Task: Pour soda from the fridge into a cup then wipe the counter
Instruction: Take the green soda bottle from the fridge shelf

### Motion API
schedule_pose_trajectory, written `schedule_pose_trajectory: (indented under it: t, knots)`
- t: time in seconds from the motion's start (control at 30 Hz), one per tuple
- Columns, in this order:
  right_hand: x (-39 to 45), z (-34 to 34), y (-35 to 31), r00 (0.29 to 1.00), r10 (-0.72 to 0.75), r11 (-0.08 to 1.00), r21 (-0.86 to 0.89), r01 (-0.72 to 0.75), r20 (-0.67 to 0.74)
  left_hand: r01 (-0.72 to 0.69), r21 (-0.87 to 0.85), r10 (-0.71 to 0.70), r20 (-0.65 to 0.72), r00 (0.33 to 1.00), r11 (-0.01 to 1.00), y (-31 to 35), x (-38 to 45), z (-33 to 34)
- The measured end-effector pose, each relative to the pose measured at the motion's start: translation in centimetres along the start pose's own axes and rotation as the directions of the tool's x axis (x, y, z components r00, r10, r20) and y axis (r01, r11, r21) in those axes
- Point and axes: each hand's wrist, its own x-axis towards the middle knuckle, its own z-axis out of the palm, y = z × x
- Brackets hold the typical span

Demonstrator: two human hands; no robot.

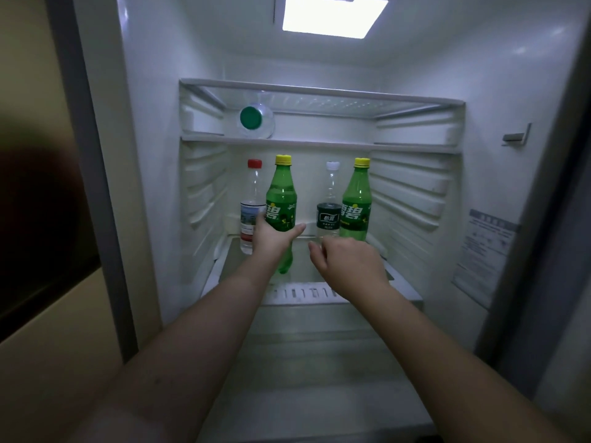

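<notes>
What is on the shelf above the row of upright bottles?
One clear bottle with a green cap lies on its side on the upper shelf, cap toward the camera. Its body runs back out of sight; nothing else shows there.

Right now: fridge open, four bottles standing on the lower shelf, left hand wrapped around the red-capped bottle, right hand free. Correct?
One error: the left hand is wrapped around the left green soda bottle with the yellow cap, not the red-capped bottle beside it. The head view shows this. Four bottles stand on the lower shelf, and the right hand is free.
</notes>
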Motion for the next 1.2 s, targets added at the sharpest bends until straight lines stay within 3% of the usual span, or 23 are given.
schedule_pose_trajectory:
  t: [0.17, 0.33, 0.53, 0.93, 1.2]
  knots:
    - [-0.7, 0.0, 0.1, 1.000, -0.008, 1.000, -0.020, 0.008, -0.012, -0.002, -0.006, 0.002, -0.054, 0.999, 1.000, 0.1, -0.5, -0.1]
    - [-1.5, -0.5, -0.1, 1.000, -0.009, 1.000, -0.017, 0.009, -0.006, -0.112, -0.029, 0.110, -0.065, 0.992, 0.993, -0.2, -2.7, -0.8]
    - [-3.0, -1.0, 0.1, 0.999, -0.033, 0.999, -0.043, 0.033, 0.004, -0.131, 0.063, 0.134, -0.046, 0.990, 0.989, 1.2, -6.2, -2.3]
    - [-9.2, -3.6, -0.6, 0.993, -0.051, 0.999, 0.006, 0.050, 0.105, -0.190, 0.125, 0.198, -0.052, 0.979, 0.974, 0.8, -16.7, -7.0]
    - [-14.5, -9.7, -1.9, 0.990, -0.018, 0.998, -0.059, 0.027, 0.138, -0.231, 0.124, 0.235, -0.017, 0.972, 0.965, 1.4, -25.9, -10.8]
